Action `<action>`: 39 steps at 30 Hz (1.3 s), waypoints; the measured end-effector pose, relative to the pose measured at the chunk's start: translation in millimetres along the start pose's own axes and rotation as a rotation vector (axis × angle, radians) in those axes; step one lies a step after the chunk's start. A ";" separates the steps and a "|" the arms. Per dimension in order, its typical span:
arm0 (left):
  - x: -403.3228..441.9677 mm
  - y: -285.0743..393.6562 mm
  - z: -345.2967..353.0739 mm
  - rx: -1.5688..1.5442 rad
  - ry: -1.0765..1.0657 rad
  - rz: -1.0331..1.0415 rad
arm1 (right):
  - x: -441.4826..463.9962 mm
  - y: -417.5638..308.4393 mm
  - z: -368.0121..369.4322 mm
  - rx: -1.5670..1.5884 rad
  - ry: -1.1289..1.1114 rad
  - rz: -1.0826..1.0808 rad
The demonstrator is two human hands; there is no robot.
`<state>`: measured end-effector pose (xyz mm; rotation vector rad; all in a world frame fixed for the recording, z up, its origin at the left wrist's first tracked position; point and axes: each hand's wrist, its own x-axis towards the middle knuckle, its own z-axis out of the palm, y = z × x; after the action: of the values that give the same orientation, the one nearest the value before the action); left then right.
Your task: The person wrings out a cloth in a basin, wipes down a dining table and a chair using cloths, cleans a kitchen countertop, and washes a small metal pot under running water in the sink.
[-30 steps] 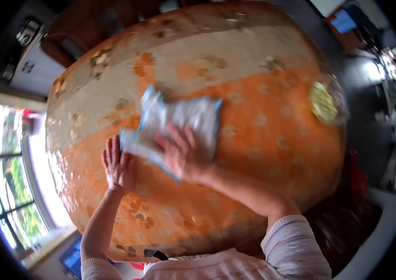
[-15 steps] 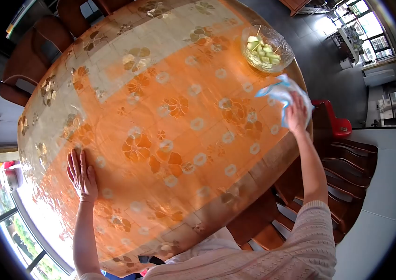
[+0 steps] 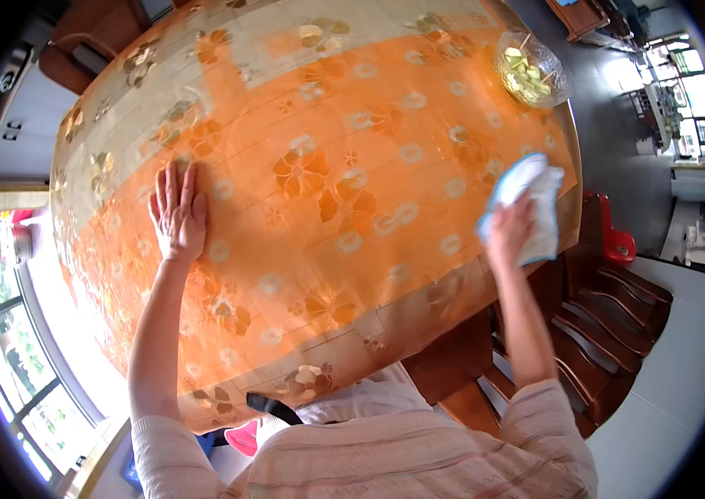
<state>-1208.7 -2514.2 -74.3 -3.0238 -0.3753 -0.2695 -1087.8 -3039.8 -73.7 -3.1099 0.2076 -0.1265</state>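
Under both hands spreads a table (image 3: pixel 286 241) with a glossy orange and beige flowered cover. My left hand (image 3: pixel 178 216) lies flat on the cover at the left, palm down, fingers stretched out, holding nothing. Near the right edge my right hand (image 3: pixel 509 229) presses a white cloth with blue edges (image 3: pixel 542 208) against the table; its fingers are slightly blurred. Beyond the cloth, close to the table's far right rim, a clear glass bowl (image 3: pixel 559 81) holds pale green fruit chunks (image 3: pixel 525 76) with small sticks in them.
Brown wooden chairs (image 3: pixel 593 358) stand along the right side of the table. A red chair (image 3: pixel 617 241) is behind them. Another brown chair (image 3: pixel 78 50) stands at the far left. Windows (image 3: pixel 15 341) are at the lower left.
My right hand has drawn the cloth nearer to me, away from the bowl. My view has shifted, so the bowl sits farther right. My left hand remains flat on the table.
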 end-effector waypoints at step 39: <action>-115.0 -127.0 -32.2 -0.075 -0.163 -0.658 | -98.7 -86.1 -7.9 -0.044 -0.038 -0.406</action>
<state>-1355.4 -2421.8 -56.3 -2.8931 -1.3958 -0.0697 -1174.6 -2941.4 -71.3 -3.1472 -0.4292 -0.0691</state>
